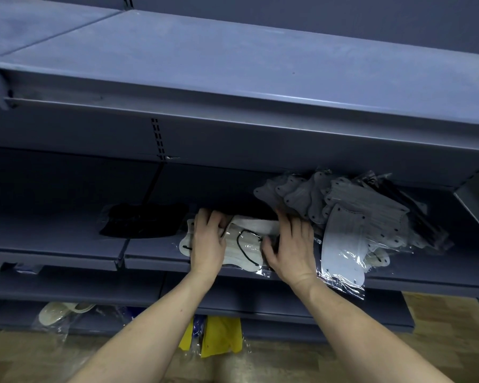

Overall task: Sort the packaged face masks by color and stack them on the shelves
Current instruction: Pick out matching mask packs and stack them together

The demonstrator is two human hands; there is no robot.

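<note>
**White masks under both hands on the middle shelf**

White packaged masks (244, 244) with black ear loops lie in clear plastic at the front edge of the middle shelf (67, 244), and both hands rest on them. The left hand (208, 241) lies on the left end of the pack, its fingertips curled over the far edge, gripping it. The right hand (291, 247) lies flat with fingers spread on the right end, pressing down, thumb pointing toward the left hand.

Just right of the right hand, a loose heap of grey packaged masks (343, 211) sprawls across the same shelf, one pack hanging over the front lip. To the left, well apart from the hands, a black packaged mask (141, 219) lies flat. More black masks (241, 208) sit behind the white ones.

On a lower shelf lies a cream mask pack (61, 310); yellow packs (219, 335) are near the wooden floor (440, 327).
</note>
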